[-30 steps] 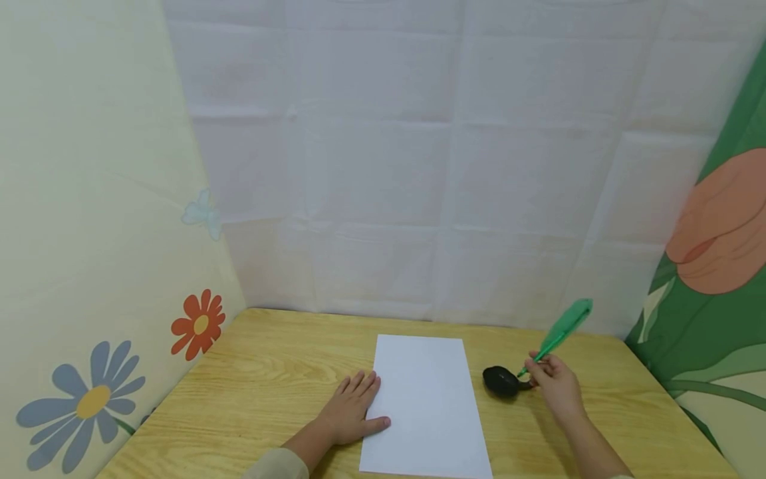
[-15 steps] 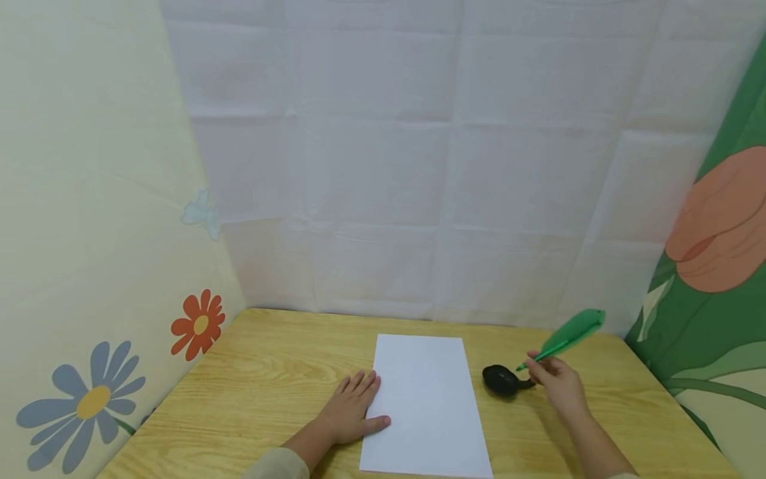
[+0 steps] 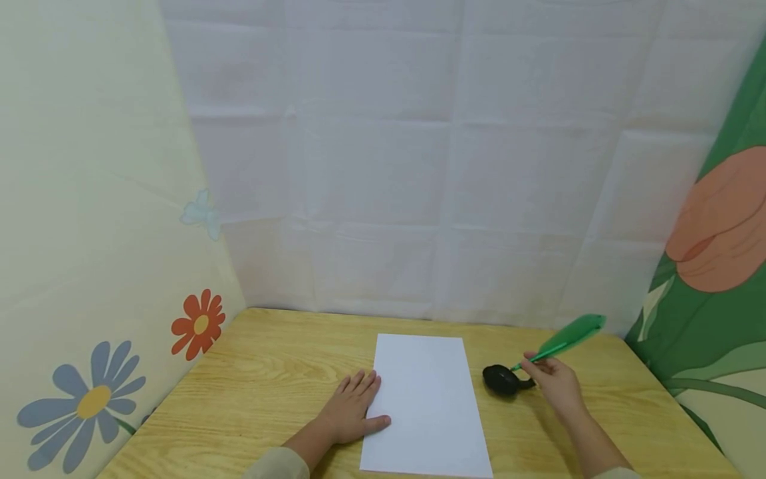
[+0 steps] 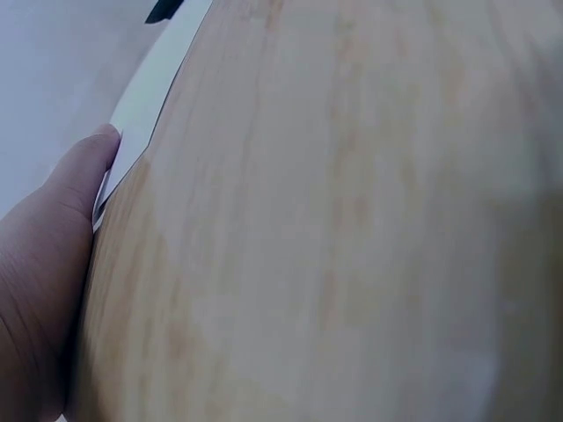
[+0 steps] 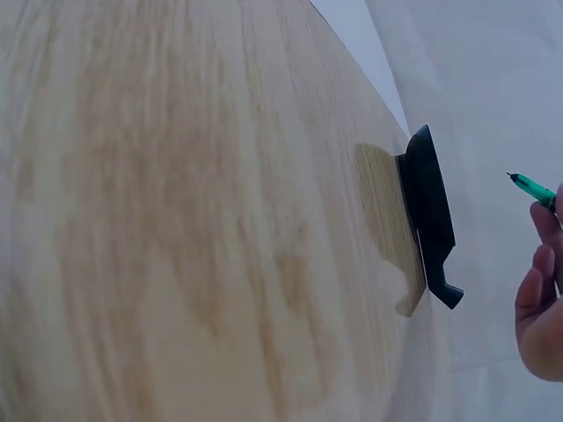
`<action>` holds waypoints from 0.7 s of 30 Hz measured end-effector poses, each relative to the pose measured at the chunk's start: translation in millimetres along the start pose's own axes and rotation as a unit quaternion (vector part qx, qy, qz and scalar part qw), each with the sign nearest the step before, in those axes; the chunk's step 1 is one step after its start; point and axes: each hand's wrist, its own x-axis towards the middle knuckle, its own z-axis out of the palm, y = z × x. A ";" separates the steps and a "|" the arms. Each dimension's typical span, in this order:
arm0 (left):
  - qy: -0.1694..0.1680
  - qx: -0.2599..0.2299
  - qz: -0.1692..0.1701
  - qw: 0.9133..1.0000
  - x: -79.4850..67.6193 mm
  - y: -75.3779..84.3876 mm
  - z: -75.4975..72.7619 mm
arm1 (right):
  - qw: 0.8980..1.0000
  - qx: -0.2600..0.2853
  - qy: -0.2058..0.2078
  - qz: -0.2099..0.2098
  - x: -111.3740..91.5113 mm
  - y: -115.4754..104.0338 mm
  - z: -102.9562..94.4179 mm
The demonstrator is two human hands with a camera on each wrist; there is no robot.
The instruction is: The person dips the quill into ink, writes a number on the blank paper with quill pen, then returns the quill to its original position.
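My left hand [image 3: 352,412] lies flat with fingers spread at the left edge of a white sheet of paper [image 3: 427,406], the thumb on the sheet. In the left wrist view that thumb [image 4: 70,189] presses the paper's edge [image 4: 149,97]. To the right, my right hand [image 3: 556,389] pinches a green feather pen [image 3: 568,336] near its lower end, plume slanting up and right. Its dark point aims left, by a small black dish-like piece [image 3: 501,381] with a curved stem. The right wrist view shows the pen [image 5: 534,190] clear of the black piece [image 5: 428,207], held above the table.
Everything lies on a wood-grain table [image 3: 287,359]. A creased white cloth [image 3: 383,166] hangs behind it. Flower-printed cloths stand at the left [image 3: 114,219] and the right [image 3: 736,319].
The feather pen has tipped lower, its plume dropping to the right. Its point rose off the black piece's stem and shifted left. My left hand and the paper have stayed put.
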 end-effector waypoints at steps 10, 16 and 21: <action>0.005 -0.001 0.001 1.000 0.7 -1.2 0.9 | 1.000 -0.008 0.008 -0.003 2.0 1.5 5.4; 0.009 0.001 0.003 1.000 2.1 -4.4 4.9 | 1.000 -0.020 0.016 -0.003 5.4 8.2 12.1; 0.006 0.004 0.001 1.000 2.8 -4.8 6.2 | 0.999 -0.040 0.011 0.006 7.4 13.5 17.2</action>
